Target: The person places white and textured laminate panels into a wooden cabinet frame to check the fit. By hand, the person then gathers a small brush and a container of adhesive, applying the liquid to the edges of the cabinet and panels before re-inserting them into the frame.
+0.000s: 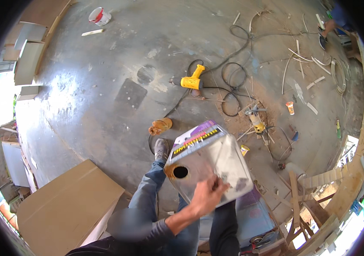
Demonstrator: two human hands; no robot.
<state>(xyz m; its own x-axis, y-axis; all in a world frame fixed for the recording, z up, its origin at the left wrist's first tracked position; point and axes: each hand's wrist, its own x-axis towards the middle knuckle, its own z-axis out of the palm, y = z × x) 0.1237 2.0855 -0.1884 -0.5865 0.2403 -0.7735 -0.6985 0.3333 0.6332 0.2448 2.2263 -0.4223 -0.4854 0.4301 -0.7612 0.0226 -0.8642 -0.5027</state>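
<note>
A square metal can (237,166) with a printed purple and yellow side is tilted in front of me. Near one corner of its bare top is a round black opening (180,172), rusty around its edge. My left hand (205,196) is closed at the middle of that top, its fingers curled around what looks like the can's handle. From below comes my right sleeve (225,228), which runs up to the can's lower edge; the can hides my right hand. A second purple and blue can (256,211) stands just behind, beside my right arm.
On the floor lie a yellow heat gun (192,79), a yellow power tool (256,121) with tangled cables, a brown bottle-like thing (160,126) and pale strips (312,108). A brown board (68,209) is at left, wooden pieces (295,198) at right. Another person's foot (323,40) shows far right.
</note>
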